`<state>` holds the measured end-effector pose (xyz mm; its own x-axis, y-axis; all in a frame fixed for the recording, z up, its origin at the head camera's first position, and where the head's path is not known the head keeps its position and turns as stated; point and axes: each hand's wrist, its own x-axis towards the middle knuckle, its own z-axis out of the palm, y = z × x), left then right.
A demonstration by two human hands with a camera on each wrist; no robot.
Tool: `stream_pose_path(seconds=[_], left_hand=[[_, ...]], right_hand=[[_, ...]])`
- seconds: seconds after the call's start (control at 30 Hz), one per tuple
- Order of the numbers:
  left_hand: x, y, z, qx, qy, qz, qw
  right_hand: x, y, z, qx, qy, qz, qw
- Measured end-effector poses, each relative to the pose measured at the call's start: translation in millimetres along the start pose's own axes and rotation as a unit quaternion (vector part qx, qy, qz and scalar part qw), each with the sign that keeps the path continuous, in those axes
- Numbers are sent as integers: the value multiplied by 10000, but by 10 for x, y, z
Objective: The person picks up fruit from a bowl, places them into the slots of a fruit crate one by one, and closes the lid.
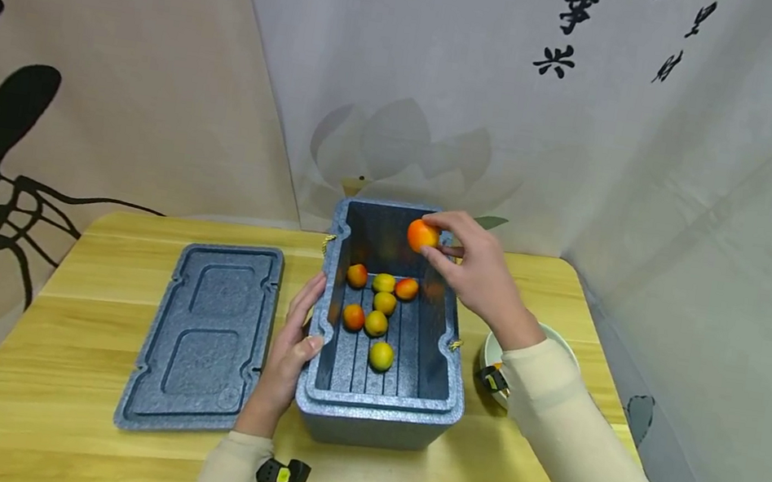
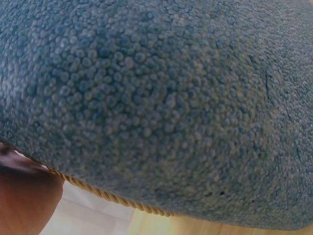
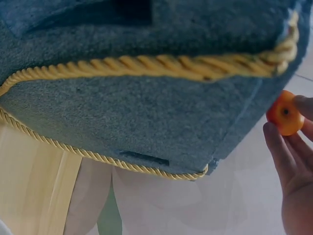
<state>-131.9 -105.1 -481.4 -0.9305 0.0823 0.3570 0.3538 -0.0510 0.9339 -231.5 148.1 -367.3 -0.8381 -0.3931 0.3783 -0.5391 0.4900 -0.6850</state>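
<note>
Pinching a small round orange-red fruit point(image 1: 422, 235) between thumb and fingertips, right hand point(image 1: 473, 274) hangs over the far end of the open blue-grey foam box point(image 1: 377, 413). Fruit is above the box interior, close to the back wall, not touching the floor. Right wrist view confirms it: fruit point(image 3: 285, 113) sits at the fingertips point(image 3: 275, 147), next to the box's outer wall with its yellow twisted cord point(image 3: 146, 66).

Left hand point(image 1: 288, 359) rests against the box's left side, fingers flat along the outer wall, thumb hooked over the rim; a loose steadying hold, nothing enclosed. Left wrist view is filled with foam surface point(image 2: 156, 107); hand itself not readable there.

Seven more small fruits, orange-red and yellow point(image 1: 376, 323), lie on the ribbed floor of the box, clustered mid to far end.

Matching blue-grey foam lid point(image 1: 206, 335) lies flat on the light wooden table point(image 1: 40, 382), just left of the box. White bowl point(image 1: 489, 353) sits right of the box, mostly hidden by the right forearm.
</note>
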Motion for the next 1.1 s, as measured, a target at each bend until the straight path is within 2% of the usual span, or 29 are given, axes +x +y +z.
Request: stream_pose_path(seconds=[0.3,0.6,1.1], left_hand=[[-16,-8,-3,2,-18,51,10000],[-24,-3,-2,-8,-34,37,10000],[-26,7,12,13,-23,-31,10000]], right_hand=[[61,-40,85,-207,-381,-134,9990],[100,-75,180,-312,-585,-450,9968],[134,-92,286,-137,-779,-390,9961]])
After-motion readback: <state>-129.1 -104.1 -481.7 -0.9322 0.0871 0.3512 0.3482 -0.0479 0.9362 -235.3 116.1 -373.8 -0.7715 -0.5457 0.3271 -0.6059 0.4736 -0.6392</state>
